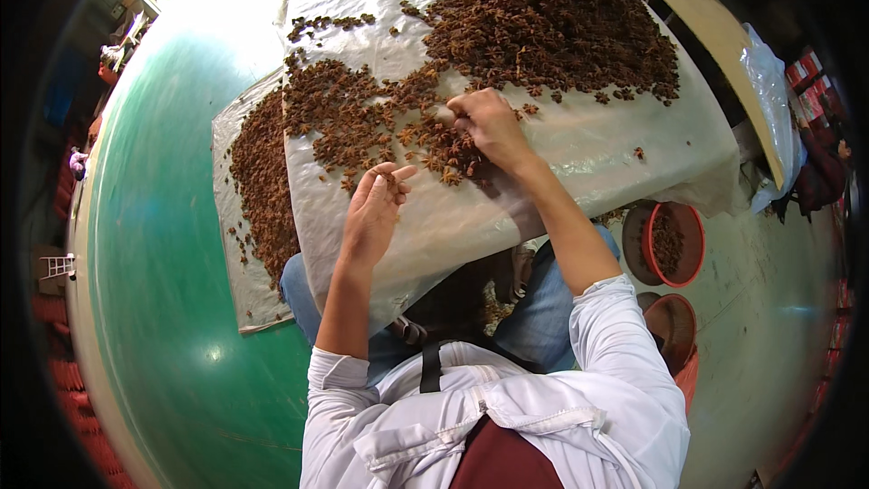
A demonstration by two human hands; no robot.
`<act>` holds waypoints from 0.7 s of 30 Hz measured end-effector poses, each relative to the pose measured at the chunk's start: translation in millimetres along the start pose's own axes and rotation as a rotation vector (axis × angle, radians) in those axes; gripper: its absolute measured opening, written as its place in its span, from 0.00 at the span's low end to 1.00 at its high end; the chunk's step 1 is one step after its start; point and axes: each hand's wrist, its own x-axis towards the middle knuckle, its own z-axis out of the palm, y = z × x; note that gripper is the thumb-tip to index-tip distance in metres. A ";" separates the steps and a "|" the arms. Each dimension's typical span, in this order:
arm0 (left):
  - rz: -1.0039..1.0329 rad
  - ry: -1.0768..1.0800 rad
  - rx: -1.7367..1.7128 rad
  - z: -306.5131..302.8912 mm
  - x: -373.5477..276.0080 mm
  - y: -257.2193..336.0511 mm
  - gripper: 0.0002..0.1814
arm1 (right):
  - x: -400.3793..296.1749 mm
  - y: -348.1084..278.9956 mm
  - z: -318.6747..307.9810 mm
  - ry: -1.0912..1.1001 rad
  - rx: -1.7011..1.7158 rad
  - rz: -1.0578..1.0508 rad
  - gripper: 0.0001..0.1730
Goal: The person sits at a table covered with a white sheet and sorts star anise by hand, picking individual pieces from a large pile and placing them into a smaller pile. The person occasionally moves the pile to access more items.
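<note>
My left hand is palm up over the near part of a pale plastic sheet covering a table. Brown star anise lies between its thumb and curled fingers. My right hand is turned down with its fingers curled, beside a small heap of star anise pods. Whether its fingertips pinch a pod is hidden. Loose star anise spreads across the left of the sheet. A large dark mound of star anise covers the far right.
Lower left, a second sheet on the green floor holds more star anise. Right of my legs stand a red-rimmed basin with star anise inside and another basin. A tan board and clear plastic lie beyond the table's right edge.
</note>
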 end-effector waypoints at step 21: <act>0.018 -0.005 0.351 36.8 -3.5 -39.0 0.07 | -83.0 -67.3 -103.7 -0.088 0.505 0.419 0.20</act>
